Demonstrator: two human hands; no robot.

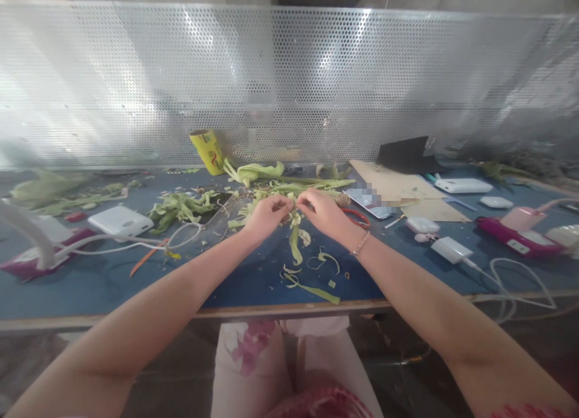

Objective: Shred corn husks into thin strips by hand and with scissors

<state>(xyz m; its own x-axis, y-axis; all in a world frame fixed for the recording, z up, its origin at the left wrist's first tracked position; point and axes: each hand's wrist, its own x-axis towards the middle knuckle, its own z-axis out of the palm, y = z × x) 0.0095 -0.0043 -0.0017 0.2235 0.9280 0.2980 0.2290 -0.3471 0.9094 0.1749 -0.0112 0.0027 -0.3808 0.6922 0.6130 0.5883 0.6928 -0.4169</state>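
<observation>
My left hand and my right hand meet over the middle of the table, fingertips pinched close together. From between them hangs a pale green leafy strip with a ruffled, whitish edge, much like husk. My fingers hide its upper end. Just behind my hands lie long green leaves and a larger folded leaf. Below them, thin curled scraps are scattered on the blue tabletop. Beside my right hand are a twine ball and a red loop like a scissors handle.
A leaf pile, a white device and cables lie left. A yellow tube leans near the perforated metal screen. On the right are a phone, cardboard, a white charger and a magenta power strip.
</observation>
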